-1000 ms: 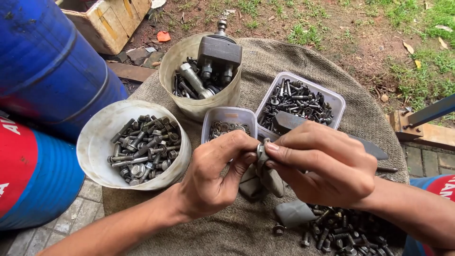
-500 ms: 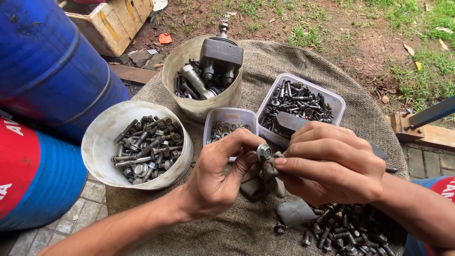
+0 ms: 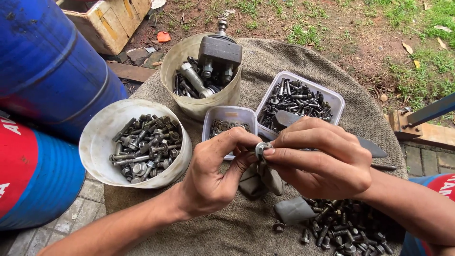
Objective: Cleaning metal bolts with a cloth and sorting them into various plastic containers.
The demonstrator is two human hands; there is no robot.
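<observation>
My left hand (image 3: 213, 170) and my right hand (image 3: 322, 163) meet over a cloth-covered round surface (image 3: 246, 223). Between their fingertips they pinch a small flanged bolt (image 3: 261, 150), its round head showing. A grey rag (image 3: 265, 178) hangs below it, tucked under my right fingers. Directly behind the hands stands a small clear tub of washers (image 3: 228, 124). A loose heap of bolts (image 3: 341, 227) lies on the cloth under my right forearm.
A white round tub of bolts (image 3: 135, 144) sits left, a beige tub with heavy metal parts (image 3: 201, 76) behind, a rectangular tub of dark screws (image 3: 296, 102) with a flat metal blade (image 3: 369, 148) right. Blue and red drums (image 3: 42, 95) stand left; a grey rubber piece (image 3: 294, 211) lies near.
The bolt has turned between my fingers: its head faced me half a second ago, and now my right fingertips close over it again. The hands stay in place.
</observation>
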